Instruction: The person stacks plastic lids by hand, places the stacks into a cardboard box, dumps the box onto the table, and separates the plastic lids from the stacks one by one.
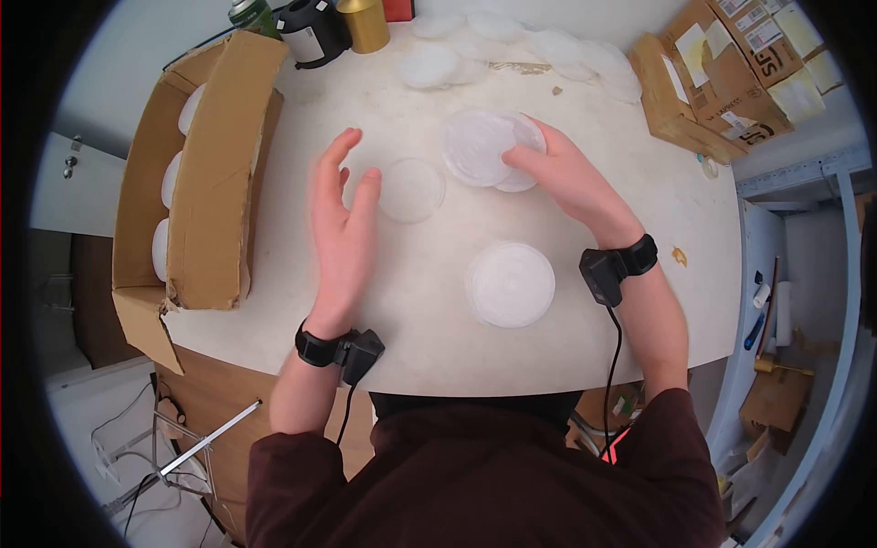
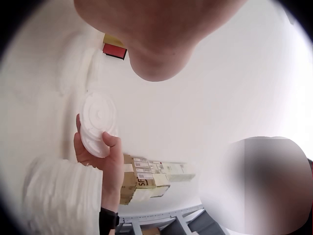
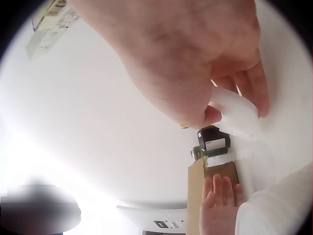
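Observation:
My right hand (image 1: pixel 571 178) pinches a couple of round translucent plastic lids (image 1: pixel 477 146) above the table, thumb on top; they overlap like a small fan. In the left wrist view the held lids (image 2: pixel 98 115) show a ringed face. My left hand (image 1: pixel 345 224) is raised with fingers apart and holds nothing. Nearest to it, a clear round lid (image 1: pixel 411 192) lies flat on the table. Closer to my body stands a stack of white lids (image 1: pixel 512 285); the left wrist view shows this stack (image 2: pixel 63 198) as tall, with many layered edges.
A long cardboard box (image 1: pixel 215 173) at the left holds several white round items. Along the back are a green can (image 1: pixel 253 16), a black container (image 1: pixel 313 32), a gold tin (image 1: pixel 364 25) and scattered translucent lids (image 1: pixel 429 67). Cardboard boxes (image 1: pixel 722 73) stand at the back right.

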Demonstrator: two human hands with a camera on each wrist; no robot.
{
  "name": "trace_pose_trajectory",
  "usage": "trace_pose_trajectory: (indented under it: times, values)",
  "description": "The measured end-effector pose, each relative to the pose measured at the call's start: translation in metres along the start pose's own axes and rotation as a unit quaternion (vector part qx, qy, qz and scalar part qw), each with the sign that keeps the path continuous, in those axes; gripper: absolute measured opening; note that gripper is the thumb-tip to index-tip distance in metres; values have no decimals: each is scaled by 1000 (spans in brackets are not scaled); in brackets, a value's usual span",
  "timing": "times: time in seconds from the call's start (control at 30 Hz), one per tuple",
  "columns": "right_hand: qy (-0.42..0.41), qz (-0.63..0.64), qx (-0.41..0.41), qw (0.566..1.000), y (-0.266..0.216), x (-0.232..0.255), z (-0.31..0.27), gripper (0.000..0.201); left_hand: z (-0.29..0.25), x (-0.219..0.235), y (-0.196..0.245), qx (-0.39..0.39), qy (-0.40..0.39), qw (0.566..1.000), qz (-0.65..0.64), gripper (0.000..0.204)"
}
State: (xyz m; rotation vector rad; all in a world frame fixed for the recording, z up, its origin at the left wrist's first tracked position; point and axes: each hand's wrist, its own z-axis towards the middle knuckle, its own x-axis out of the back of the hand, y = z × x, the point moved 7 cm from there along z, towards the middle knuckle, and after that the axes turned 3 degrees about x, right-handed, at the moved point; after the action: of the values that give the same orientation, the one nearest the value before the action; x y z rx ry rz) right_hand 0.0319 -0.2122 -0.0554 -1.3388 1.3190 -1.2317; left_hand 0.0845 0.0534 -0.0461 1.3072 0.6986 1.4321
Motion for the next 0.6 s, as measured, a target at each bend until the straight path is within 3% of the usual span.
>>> trace_pose_trajectory:
  times: [0.1,0.2,0.43,0.6]
  values:
    - [-48,-23,18,998,-14,-18,-11,42,-10,-16,12,-42,-40,998,14,39]
    - [-109,-76,26,991,-23,-29,-18,42,-12,-23,8,13,-76,996,-41,30]
    - [-115,-76,44,989,-26,-35,-20,39,-12,-18,10,20,-50,997,-56,12]
    - [-139,-93,57,984,-23,-28,-17,43,-12,-21,1,28,-54,990,-129,14]
